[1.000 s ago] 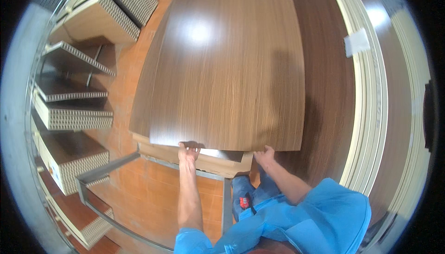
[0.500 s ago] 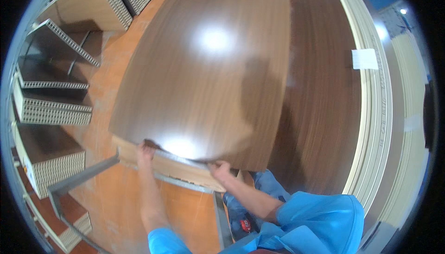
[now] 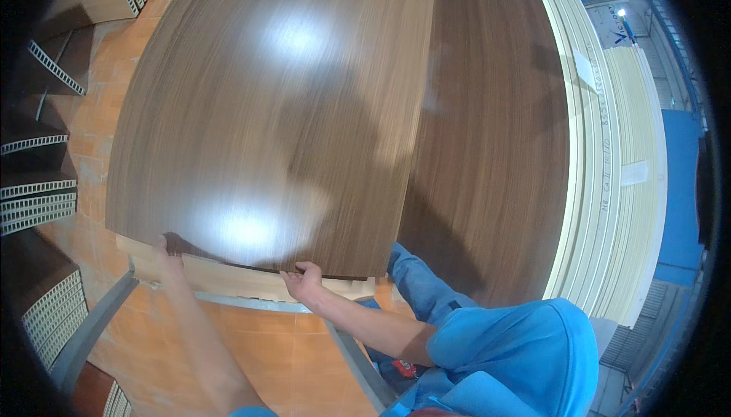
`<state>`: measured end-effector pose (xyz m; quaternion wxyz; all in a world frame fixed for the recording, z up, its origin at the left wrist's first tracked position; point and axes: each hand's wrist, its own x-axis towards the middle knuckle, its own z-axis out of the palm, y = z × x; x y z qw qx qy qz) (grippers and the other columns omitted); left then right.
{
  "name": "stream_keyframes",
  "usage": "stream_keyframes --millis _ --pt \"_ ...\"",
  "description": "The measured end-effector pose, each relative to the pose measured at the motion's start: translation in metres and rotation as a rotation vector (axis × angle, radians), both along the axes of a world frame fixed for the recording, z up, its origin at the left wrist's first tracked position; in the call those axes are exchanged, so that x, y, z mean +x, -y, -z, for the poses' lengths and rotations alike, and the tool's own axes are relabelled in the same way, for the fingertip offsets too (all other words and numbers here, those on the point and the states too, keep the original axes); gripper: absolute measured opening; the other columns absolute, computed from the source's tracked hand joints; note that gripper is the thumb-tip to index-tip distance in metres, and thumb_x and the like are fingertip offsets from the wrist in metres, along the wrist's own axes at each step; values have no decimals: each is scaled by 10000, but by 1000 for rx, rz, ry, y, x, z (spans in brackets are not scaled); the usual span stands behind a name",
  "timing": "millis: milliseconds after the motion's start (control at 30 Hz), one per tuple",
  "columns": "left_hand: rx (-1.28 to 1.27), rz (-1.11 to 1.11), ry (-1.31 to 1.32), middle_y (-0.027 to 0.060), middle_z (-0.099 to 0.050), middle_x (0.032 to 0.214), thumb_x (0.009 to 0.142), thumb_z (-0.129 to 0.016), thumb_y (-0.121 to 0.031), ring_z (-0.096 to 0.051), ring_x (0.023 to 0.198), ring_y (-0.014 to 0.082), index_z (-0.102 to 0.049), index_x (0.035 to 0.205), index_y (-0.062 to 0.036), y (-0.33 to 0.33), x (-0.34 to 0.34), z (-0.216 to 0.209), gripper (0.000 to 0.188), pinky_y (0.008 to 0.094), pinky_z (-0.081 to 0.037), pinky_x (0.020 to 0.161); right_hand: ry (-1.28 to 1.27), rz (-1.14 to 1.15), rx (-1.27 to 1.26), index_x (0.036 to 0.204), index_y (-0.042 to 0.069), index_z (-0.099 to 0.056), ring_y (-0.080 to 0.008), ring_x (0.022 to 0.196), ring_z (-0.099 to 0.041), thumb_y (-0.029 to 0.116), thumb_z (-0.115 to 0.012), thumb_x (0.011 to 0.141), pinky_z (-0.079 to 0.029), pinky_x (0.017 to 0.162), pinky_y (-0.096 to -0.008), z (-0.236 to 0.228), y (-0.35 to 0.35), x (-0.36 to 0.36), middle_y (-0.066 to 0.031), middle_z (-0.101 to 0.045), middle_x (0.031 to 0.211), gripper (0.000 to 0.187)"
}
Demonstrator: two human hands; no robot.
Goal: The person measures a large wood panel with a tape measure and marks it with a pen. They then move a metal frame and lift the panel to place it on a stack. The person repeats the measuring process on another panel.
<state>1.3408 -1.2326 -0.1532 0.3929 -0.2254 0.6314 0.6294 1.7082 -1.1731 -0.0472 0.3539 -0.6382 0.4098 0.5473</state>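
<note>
A large, glossy brown wood-grain laminate sheet (image 3: 228, 135) lies on top of a pale board (image 3: 244, 284), whose front part shows below the sheet's near edge. My left hand (image 3: 172, 261) grips that edge near its left corner, with some fingers hidden at the edge. Farther right along the same edge, my right hand (image 3: 304, 286) is turned partly palm up and holds the sheet between thumb and fingers. A dark shadow falls across the glossy surface.
Grey metal bars (image 3: 103, 318) support the board above an orange tiled floor (image 3: 251, 356). To the right, a dark brown panel (image 3: 495, 128) leans beside a stack of pale boards (image 3: 601, 211). Several hollow-core panels (image 3: 57, 318) stand at the left.
The near edge of the sheet, bowed between my hands before, now lies straighter against the pale board. Both hands remain at the edge, and the whole view has shifted.
</note>
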Motion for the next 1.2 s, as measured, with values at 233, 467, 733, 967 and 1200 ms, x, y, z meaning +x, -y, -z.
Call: stream_keyframes --millis 233,467,733,967,1200 --pt "-700 227 -453 219 -704 983 983 -607 -318 -640 927 303 -673 1026 91 -2 95 -13 416 482 -499 827 -189 -861 204 1141 11 -519 -285 1117 -584 90 -552 936 -551 1021 -430 -51 39 26 -168 -535 1181 223" --pt "-465 -76 -126 130 -687 1033 1016 -561 -280 -666 927 264 -627 1143 -22 88 442 -13 295 423 -553 797 -628 -1718 549 863 82 -669 -153 621 -596 210 -573 969 -516 562 -308 -70 55 154 -20 -613 766 192" --pt "-139 -20 225 50 -666 807 923 -628 -102 -645 711 158 -663 985 -84 98 616 -204 74 301 -526 632 -518 -2384 412 1095 52 -629 -259 672 -684 199 -596 961 -604 604 -405 -22 -75 281 -113 -678 818 202" --pt "-24 469 10 13 -665 825 990 -644 -180 -625 730 122 -655 993 -77 168 632 -300 103 297 -535 725 24 -2163 661 1072 35 -620 -252 767 -696 206 -557 974 -601 637 -391 -59 -158 283 -130 -681 859 206" --pt "-276 621 -74 101 -709 840 972 -639 -360 -653 748 226 -688 936 -43 369 686 -316 323 380 -518 716 89 -1795 1029 878 52 -564 -207 662 -661 184 -545 957 -577 585 -327 -171 -75 253 -103 -636 764 155"
